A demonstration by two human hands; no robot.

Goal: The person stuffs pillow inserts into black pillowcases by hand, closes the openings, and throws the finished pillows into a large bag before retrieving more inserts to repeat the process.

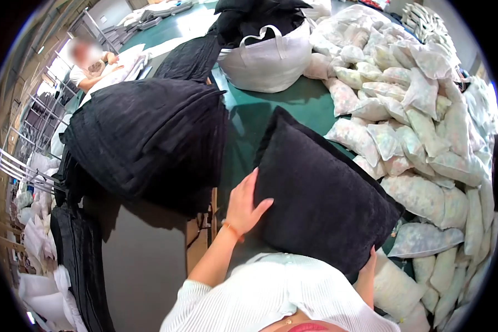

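Observation:
A plump black cushion (321, 193) with a flat border is tilted up in front of my body. My left hand (246, 202) grips its left edge, the thumb lying over the front and the fingertips at the side. At the lower right corner, my right hand (368, 265) holds the cushion, partly hidden behind it. To the left lies a thick stack of black fabric covers (149, 133), apart from both hands. White pillow inserts with multicoloured filling (404, 282) are heaped close to my right hand.
A green table surface (243, 122) runs ahead, with a white handled bag (271, 61) of black items on it. The large heap of inserts (393, 99) fills the right side. Another person (91, 66) handles white cloth at the far left. A grey board (141, 260) lies lower left.

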